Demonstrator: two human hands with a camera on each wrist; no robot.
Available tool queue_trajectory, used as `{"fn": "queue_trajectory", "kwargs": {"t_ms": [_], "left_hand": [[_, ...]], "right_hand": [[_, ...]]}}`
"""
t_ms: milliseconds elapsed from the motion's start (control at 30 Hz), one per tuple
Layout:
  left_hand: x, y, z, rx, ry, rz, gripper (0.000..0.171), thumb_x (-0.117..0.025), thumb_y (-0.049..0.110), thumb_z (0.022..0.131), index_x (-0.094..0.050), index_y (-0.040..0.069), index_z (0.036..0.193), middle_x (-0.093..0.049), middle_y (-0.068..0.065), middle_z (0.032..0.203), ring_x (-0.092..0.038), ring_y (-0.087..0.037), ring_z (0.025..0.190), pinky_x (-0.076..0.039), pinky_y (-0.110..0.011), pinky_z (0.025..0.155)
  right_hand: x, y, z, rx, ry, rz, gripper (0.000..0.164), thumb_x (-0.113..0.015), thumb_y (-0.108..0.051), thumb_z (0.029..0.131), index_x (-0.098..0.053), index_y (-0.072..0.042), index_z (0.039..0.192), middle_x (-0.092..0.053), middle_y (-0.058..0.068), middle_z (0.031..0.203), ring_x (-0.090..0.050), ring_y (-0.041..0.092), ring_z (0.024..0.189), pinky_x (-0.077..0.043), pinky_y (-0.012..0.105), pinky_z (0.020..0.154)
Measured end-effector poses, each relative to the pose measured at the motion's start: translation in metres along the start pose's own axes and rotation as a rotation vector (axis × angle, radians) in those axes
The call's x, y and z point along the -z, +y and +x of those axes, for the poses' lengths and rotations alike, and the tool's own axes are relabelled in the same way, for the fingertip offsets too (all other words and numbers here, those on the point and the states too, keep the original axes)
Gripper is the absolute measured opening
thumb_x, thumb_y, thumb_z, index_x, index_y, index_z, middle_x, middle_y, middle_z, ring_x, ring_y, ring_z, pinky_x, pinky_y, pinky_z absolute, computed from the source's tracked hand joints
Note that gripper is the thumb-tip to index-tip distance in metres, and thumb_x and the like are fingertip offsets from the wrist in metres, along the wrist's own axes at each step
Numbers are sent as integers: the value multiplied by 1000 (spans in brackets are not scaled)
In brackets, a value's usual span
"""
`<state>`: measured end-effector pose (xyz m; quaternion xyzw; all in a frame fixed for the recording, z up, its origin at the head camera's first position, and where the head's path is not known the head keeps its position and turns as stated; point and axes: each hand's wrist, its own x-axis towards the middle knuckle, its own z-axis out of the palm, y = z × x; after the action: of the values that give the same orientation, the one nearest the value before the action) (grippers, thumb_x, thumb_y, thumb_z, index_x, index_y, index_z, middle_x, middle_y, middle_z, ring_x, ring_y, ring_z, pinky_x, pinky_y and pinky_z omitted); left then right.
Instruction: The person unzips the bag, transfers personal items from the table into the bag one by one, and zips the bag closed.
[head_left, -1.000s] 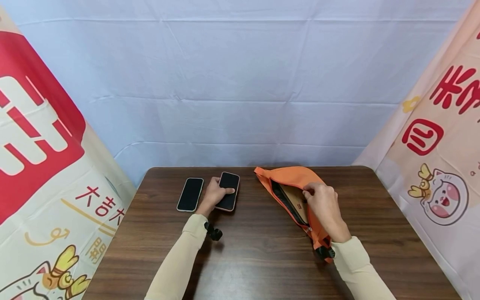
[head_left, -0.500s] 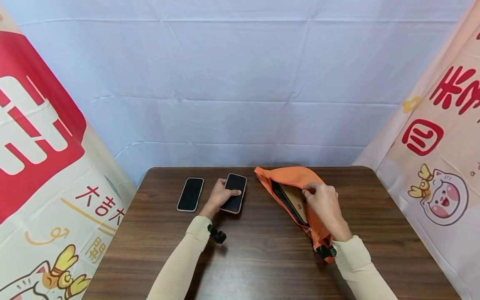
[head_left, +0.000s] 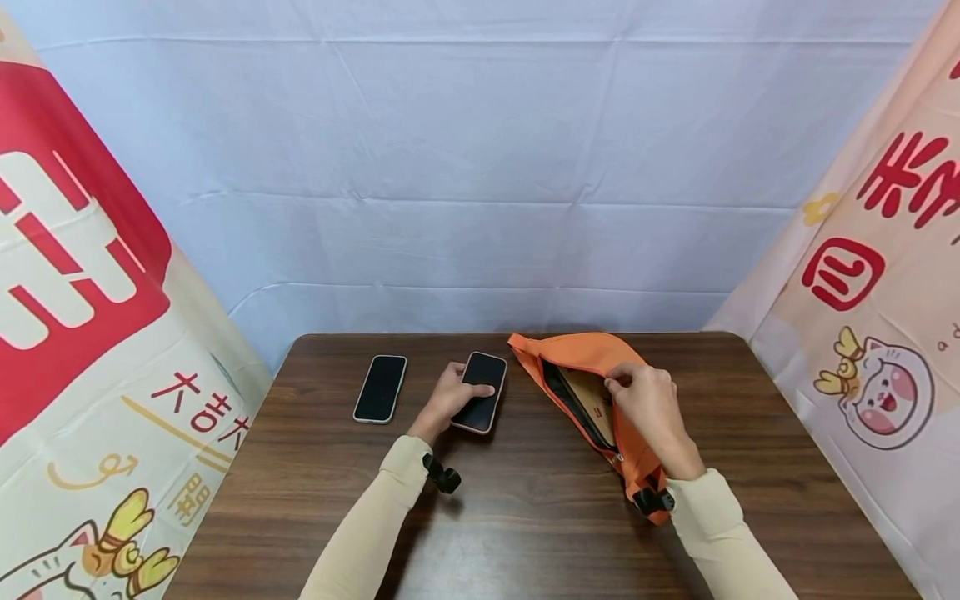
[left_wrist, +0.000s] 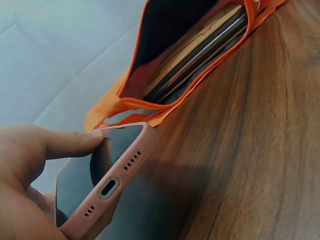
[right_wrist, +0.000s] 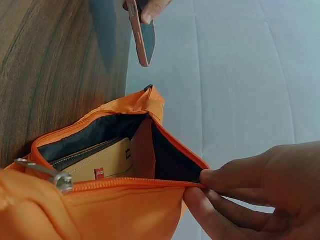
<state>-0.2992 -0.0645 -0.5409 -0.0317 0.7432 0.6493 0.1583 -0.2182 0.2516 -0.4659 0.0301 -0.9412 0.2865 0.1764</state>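
Observation:
My left hand [head_left: 448, 395] grips a smartphone [head_left: 487, 372] in a pink case, thumb across its dark screen. In the left wrist view the case's bottom edge [left_wrist: 109, 187] shows a charging port, and the phone is tilted above the table. An orange waist bag [head_left: 581, 346] lies at the right with its zip open. My right hand [head_left: 651, 410] pinches the rim of its opening between thumb and fingers. Inside the bag are a tan, wallet-like item [right_wrist: 114, 159] with a small red label and a darker item [right_wrist: 82, 158] against it. Their lower parts are hidden.
A second smartphone [head_left: 380, 389] lies face up on the brown wooden table [head_left: 525, 508], left of my left hand. The bag's black buckle [head_left: 651, 500] is beside my right wrist. A pale cloth [head_left: 480, 208] hangs behind the table, with printed cloths at both sides.
My left hand has moved to the right with the pink-cased smartphone, bringing it closer to the bag. My right hand stays at the bag's rim.

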Motion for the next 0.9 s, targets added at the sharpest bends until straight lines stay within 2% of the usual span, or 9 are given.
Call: {"fn": "queue_trajectory", "kwargs": {"t_ms": [333, 900], "left_hand": [[-11, -4, 0, 5, -24, -22, 71, -83, 16, 92, -43, 2, 149, -66, -21, 122, -73, -19, 78, -64, -34, 67], [-25, 9, -7, 19, -64, -39, 69, -84, 17, 92, -47, 1, 147, -66, -19, 119, -72, -19, 79, -63, -34, 67]], "right_hand": [[1, -2, 1, -1, -6, -3, 10, -75, -5, 97, -81, 1, 101, -80, 17, 90, -74, 31, 76, -60, 54, 71], [0, -1, 0, -15, 1, -11, 10, -74, -5, 97, -81, 1, 100, -79, 17, 89, -74, 31, 77, -60, 56, 73]]}}
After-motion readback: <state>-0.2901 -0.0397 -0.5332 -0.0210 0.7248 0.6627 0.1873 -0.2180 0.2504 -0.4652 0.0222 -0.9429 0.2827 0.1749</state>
